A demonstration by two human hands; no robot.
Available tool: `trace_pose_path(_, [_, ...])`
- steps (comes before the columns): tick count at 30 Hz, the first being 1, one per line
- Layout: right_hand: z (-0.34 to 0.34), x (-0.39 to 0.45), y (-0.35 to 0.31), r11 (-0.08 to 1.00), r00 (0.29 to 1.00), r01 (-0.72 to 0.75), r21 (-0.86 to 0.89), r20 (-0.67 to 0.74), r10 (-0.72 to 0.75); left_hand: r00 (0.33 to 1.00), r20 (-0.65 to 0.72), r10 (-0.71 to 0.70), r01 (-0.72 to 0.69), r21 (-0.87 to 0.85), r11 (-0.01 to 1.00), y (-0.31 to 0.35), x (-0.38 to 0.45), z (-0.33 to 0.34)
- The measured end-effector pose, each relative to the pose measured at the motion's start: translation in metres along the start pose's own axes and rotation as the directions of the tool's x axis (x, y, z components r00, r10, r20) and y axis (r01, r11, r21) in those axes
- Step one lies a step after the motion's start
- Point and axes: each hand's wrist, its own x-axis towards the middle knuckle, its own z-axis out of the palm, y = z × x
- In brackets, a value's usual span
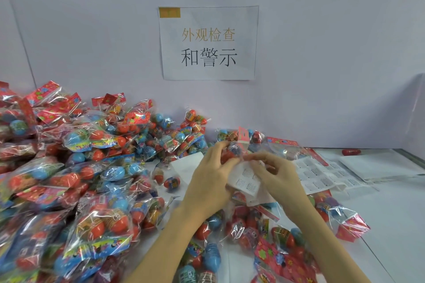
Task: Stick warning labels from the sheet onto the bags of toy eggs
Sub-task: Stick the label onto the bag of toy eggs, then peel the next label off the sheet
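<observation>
My left hand (pixel 208 181) grips a clear bag of toy eggs (pixel 236 145) lifted above the table, fingers curled round its lower part. My right hand (pixel 276 174) is right beside it, its fingertips pinched at the bag's plastic above a curled white label sheet (pixel 247 181) printed with small text blocks. Which hand holds that sheet I cannot tell. More label sheets (pixel 322 174) lie flat on the table to the right.
A big heap of bagged eggs (pixel 76 179) fills the left side, with more bags (pixel 276 232) under my arms. One loose egg (pixel 172 182) lies near the heap, and a red egg (pixel 350 151) by the wall. A paper sign (pixel 208 43) hangs ahead.
</observation>
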Motion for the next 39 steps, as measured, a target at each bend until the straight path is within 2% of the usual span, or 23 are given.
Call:
trace_pose_path(3, [0.006, -0.003, -0.002, 0.991, 0.985, 0.075, -0.108, 0.161, -0.058, 0.989, -0.137, -0.055, 0.055, -0.006, 0.998, -0.004, -0.001, 0.001])
trace_pose_path(8, [0.009, -0.003, 0.003, 0.949, 0.987, 0.125, -0.288, 0.134, -0.089, 0.988, -0.141, -0.068, 0.062, -0.046, 0.997, -0.008, -0.002, 0.003])
trace_pose_path(12, [0.007, -0.005, 0.004, 0.903, 0.972, 0.232, -0.361, 0.129, -0.198, 0.980, -0.110, -0.166, 0.150, -0.138, 0.979, -0.010, 0.000, 0.006])
trace_pose_path(16, [0.010, -0.006, 0.003, 0.873, 0.945, 0.326, -0.363, 0.145, -0.293, 0.972, -0.123, -0.201, 0.174, -0.202, 0.964, -0.013, 0.001, 0.005])
trace_pose_path(21, [0.009, -0.004, 0.004, 0.912, 0.963, 0.266, -0.313, 0.129, -0.237, 0.967, -0.106, -0.232, 0.203, -0.228, 0.952, -0.016, 0.001, 0.004])
trace_pose_path(25, [0.010, -0.004, 0.005, 0.921, 0.966, 0.241, -0.305, 0.170, -0.197, 0.971, -0.120, -0.209, 0.174, -0.253, 0.952, -0.016, 0.001, 0.005])
trace_pose_path(28, [0.009, -0.003, 0.007, 0.919, 0.970, 0.238, -0.314, 0.132, -0.206, 0.962, -0.103, -0.252, 0.219, -0.260, 0.940, -0.017, 0.001, 0.008])
trace_pose_path(31, [0.009, -0.003, 0.005, 0.915, 0.967, 0.254, -0.315, 0.102, -0.233, 0.978, -0.060, -0.201, 0.176, -0.291, 0.940, -0.018, 0.003, 0.008])
trace_pose_path(34, [0.011, -0.004, 0.005, 0.908, 0.962, 0.270, -0.321, 0.055, -0.267, 0.991, 0.017, -0.134, 0.130, -0.394, 0.910, -0.020, 0.003, 0.005])
trace_pose_path(36, [0.010, -0.004, 0.005, 0.908, 0.962, 0.265, -0.323, 0.019, -0.274, 0.989, 0.063, -0.136, 0.150, -0.421, 0.895, -0.021, 0.003, 0.004])
trace_pose_path(39, [0.008, -0.004, 0.003, 0.915, 0.960, 0.266, -0.303, 0.000, -0.280, 0.986, 0.064, -0.157, 0.170, -0.393, 0.904, -0.021, 0.004, 0.005])
